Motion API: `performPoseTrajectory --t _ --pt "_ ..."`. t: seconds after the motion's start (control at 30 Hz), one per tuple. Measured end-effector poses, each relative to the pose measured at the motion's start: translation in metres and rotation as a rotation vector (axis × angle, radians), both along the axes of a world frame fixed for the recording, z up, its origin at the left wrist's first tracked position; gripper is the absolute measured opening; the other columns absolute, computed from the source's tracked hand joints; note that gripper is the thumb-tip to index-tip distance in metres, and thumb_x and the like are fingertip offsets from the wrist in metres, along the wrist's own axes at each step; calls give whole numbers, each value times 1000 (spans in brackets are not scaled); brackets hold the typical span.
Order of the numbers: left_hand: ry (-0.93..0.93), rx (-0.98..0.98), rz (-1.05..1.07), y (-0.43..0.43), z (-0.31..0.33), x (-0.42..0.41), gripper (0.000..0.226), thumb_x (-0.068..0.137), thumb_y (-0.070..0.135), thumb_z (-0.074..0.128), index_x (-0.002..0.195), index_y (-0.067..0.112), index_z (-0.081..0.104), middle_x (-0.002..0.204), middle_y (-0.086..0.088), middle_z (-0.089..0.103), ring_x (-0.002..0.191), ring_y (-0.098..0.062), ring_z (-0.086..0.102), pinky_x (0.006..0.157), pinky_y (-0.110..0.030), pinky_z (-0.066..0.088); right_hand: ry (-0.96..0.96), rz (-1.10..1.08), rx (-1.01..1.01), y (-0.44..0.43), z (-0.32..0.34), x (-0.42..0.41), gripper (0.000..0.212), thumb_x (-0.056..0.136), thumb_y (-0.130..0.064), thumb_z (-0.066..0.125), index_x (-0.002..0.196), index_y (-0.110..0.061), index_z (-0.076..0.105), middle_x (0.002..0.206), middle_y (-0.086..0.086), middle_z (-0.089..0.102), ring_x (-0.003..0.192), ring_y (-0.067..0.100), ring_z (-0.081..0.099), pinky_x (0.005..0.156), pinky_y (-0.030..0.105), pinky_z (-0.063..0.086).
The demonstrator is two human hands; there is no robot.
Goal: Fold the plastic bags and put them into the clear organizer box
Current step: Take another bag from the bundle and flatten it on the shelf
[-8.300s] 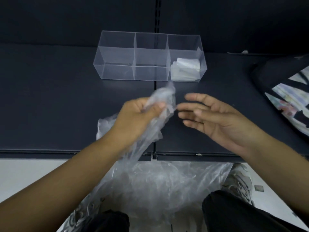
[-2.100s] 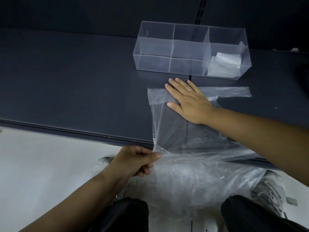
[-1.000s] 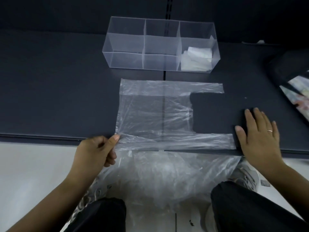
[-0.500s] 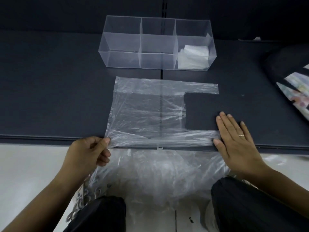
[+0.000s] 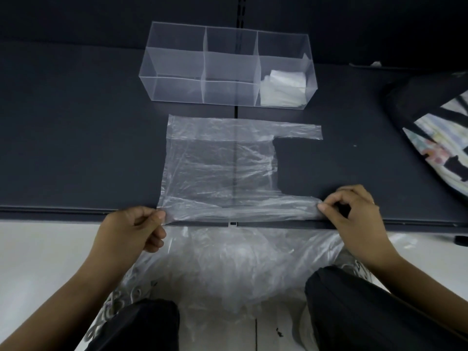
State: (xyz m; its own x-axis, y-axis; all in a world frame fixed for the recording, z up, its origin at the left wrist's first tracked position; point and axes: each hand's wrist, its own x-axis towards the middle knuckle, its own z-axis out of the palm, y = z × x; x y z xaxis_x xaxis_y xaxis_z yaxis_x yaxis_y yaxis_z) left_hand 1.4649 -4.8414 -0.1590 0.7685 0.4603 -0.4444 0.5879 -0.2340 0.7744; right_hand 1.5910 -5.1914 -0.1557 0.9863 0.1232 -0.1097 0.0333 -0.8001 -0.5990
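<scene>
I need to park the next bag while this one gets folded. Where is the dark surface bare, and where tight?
Bare: the dark surface left of the flat bag and organizer box; the notch between the bag's handles, out to the patterned bag. Tight: the strip between box and bag; the near edge, where the left hand and right hand pinch it.

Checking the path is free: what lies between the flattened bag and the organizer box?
In the head view, only a bare strip of dark tabletop separates the flattened bag from the organizer box.
</scene>
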Motion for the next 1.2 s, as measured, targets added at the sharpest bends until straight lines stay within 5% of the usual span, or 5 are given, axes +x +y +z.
performPoseTrajectory --t 0.3,0.63,0.83,1.03,1.2 --pt "32 -22 -51 -8 5 6 24 95 20 58 76 9 67 63 -7 69 50 -19 64 45 -20 49 362 -389 640 -25 16 27 16 85 0 65 86 -15 59 59 0 67 52 4 61 49 14 49" --pt "127 -162 -92 -16 12 4 30 90 28 64 71 5 66 57 -9 65 47 -21 61 43 -21 47 -239 -26 -137 -13 8 9 25 93 -24 53 115 -16 59 114 9 56 105 26 53 90 34 38" --pt "117 -203 -43 -11 12 1 34 91 24 63 58 17 68 60 -7 66 51 -19 62 46 -22 48 -82 439 -544 1 -14 0 78 89 -63 -10 150 -16 2 159 -1 0 148 14 -2 120 36 -2" --pt "-264 634 -263 -5 8 -8 23 82 53 63 78 34 51 67 4 56 62 -10 52 49 -12 40 -184 422 -460 3 -10 -4 85 89 -70 8 152 -13 10 161 10 5 148 22 0 120 40 -2" --pt "-484 1140 -716 7 -14 -5 65 82 45 59 136 12 43 142 -13 41 132 -31 39 110 -47 25 -396 773 -359 49 -14 -18 75 83 -60 47 138 -9 44 150 17 36 137 30 29 113 47 19"
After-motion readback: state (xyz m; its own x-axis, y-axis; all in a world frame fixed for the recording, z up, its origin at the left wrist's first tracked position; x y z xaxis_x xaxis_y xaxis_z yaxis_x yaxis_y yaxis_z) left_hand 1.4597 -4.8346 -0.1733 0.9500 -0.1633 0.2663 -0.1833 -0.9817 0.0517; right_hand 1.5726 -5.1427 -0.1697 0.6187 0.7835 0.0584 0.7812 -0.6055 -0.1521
